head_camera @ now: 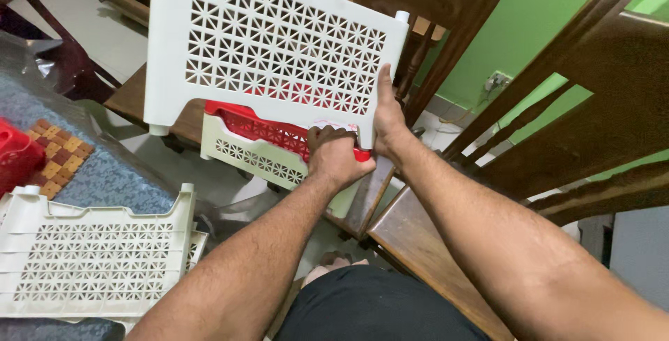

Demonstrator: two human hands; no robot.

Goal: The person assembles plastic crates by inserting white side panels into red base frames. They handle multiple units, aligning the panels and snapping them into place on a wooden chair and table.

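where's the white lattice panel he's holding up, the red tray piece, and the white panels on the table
white lattice panel (279, 48), head view, middle of its lattice face
red tray (261, 128), head view, its lattice wall below the panel
stacked white panels (90, 261), head view, top panel's lattice

1 head camera, looking steeply down, close over hands (362, 142), chairs.

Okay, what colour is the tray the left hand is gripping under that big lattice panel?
Red, seen in the head view: the tray sits behind the white lattice panel.

The white lattice panel (279, 48) hides most of the red tray (268, 128); the left hand's (336, 158) fingertips curl out of sight.
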